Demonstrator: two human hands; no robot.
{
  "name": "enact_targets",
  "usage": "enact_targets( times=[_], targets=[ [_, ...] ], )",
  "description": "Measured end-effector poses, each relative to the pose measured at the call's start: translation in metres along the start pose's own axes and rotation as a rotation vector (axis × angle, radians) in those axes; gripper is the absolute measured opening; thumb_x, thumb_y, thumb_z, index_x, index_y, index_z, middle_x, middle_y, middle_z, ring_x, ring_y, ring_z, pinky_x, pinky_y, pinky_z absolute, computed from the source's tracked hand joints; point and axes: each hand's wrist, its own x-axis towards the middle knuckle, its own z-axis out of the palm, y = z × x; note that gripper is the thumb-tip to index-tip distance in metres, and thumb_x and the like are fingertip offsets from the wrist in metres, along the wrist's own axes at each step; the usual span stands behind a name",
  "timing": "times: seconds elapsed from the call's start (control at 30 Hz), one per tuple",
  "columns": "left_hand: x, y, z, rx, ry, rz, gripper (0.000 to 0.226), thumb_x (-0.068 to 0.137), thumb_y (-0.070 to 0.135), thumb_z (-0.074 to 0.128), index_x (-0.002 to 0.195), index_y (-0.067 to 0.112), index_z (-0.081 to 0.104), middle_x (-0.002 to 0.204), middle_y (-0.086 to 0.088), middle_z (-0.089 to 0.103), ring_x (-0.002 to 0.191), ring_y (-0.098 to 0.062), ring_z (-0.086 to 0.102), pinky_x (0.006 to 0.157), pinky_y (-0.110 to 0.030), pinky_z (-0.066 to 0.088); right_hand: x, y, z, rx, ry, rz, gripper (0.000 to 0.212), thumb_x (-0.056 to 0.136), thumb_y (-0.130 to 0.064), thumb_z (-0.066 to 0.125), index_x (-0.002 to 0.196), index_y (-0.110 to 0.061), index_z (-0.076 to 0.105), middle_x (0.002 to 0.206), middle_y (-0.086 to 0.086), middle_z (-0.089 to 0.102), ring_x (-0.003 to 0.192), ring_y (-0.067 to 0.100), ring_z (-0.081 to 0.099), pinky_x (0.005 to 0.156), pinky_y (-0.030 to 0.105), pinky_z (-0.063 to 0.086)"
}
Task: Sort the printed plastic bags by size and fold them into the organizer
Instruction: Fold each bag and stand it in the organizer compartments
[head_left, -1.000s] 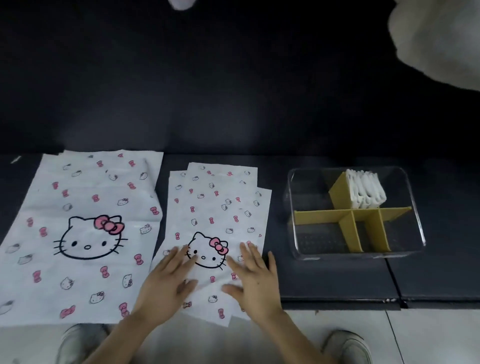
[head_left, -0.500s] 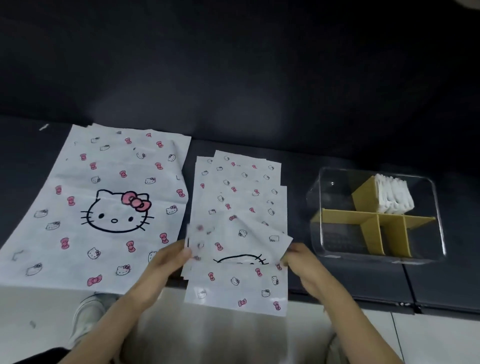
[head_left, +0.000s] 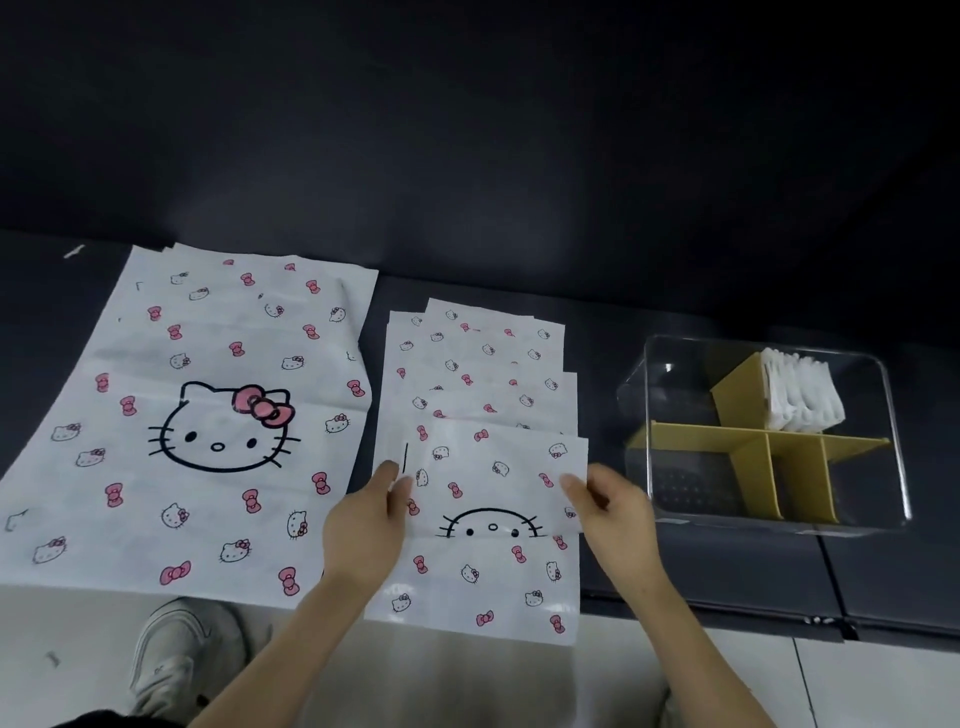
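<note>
Left hand (head_left: 366, 525) and right hand (head_left: 610, 512) each pinch a side edge of the top small bag (head_left: 493, 499), left of the organizer (head_left: 769, 431), doubling it over so it fits a compartment.

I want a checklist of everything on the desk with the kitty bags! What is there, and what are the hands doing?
Surface: dark table, pale floor below its near edge.
Job's things: big kitty bags stacked flat at left; small kitty bags piled in the middle; top small bag folded over, half the kitty face showing; clear organizer at right with yellow dividers; folded white bags standing in its far right compartment, other compartments look empty.
Clutter: small white scrap at far left.
Hands: left hand and right hand pinch the fold's side edges.
Cables: nothing seen.
Surroundings: dark wall behind; grey shoe on the floor.
</note>
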Motion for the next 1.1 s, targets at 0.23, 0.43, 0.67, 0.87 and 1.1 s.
enact_targets(
  times=[0.23, 0.43, 0.67, 0.87, 1.1],
  targets=[
    [-0.003, -0.009, 0.005, 0.058, -0.028, -0.058, 0.016, 0.100, 0.026, 0.041, 0.088, 0.016, 0.036, 0.052, 0.004, 0.042, 0.050, -0.022, 0.042, 0.053, -0.030, 0.032, -0.003, 0.011, 0.006, -0.008, -0.030, 0.001, 0.033, 0.095, -0.020, 0.054, 0.066, -0.013, 0.040, 0.049, -0.003, 0.042, 0.048, 0.005, 0.031, 0.049, 0.024, 0.028],
    [0.004, -0.006, 0.010, 0.253, -0.105, -0.048, 0.018, 0.101, 0.026, 0.033, 0.088, 0.013, 0.035, 0.060, 0.001, 0.047, 0.060, -0.026, 0.047, 0.053, -0.031, 0.033, 0.006, 0.006, 0.018, -0.238, 0.062, -0.048, 0.045, 0.095, -0.013, 0.053, 0.058, -0.024, 0.029, 0.044, -0.008, 0.034, 0.039, 0.009, 0.030, 0.042, 0.018, 0.028],
    [0.007, 0.004, 0.005, 0.400, 0.191, 0.094, 0.017, 0.091, 0.021, 0.045, 0.086, 0.005, 0.049, 0.060, -0.007, 0.052, 0.051, -0.028, 0.051, 0.049, -0.029, 0.034, 0.020, 0.011, 0.031, -0.363, 0.110, 0.030, 0.049, 0.095, -0.018, 0.054, 0.056, -0.021, 0.025, 0.046, -0.006, 0.029, 0.040, 0.008, 0.022, 0.041, 0.021, 0.022],
    [0.002, -0.008, 0.044, 0.384, 0.046, 0.556, 0.054, 0.101, 0.039, 0.021, 0.128, 0.009, 0.056, 0.139, -0.021, 0.047, 0.128, -0.041, 0.042, 0.111, -0.047, 0.020, 0.022, 0.014, 0.034, -0.393, 0.127, 0.044, 0.050, 0.095, -0.020, 0.055, 0.056, -0.021, 0.024, 0.046, -0.006, 0.028, 0.040, 0.008, 0.023, 0.042, 0.022, 0.021],
    [0.002, -0.016, 0.059, 0.307, -0.051, 0.493, 0.061, 0.100, 0.053, 0.020, 0.148, 0.015, 0.029, 0.155, -0.012, 0.021, 0.145, -0.028, 0.010, 0.117, -0.040, 0.005, 0.026, 0.015, 0.037, -0.441, 0.133, 0.084, 0.048, 0.096, -0.025, 0.052, 0.057, -0.021, 0.025, 0.047, -0.005, 0.032, 0.043, 0.010, 0.029, 0.047, 0.026, 0.026]
  ],
)
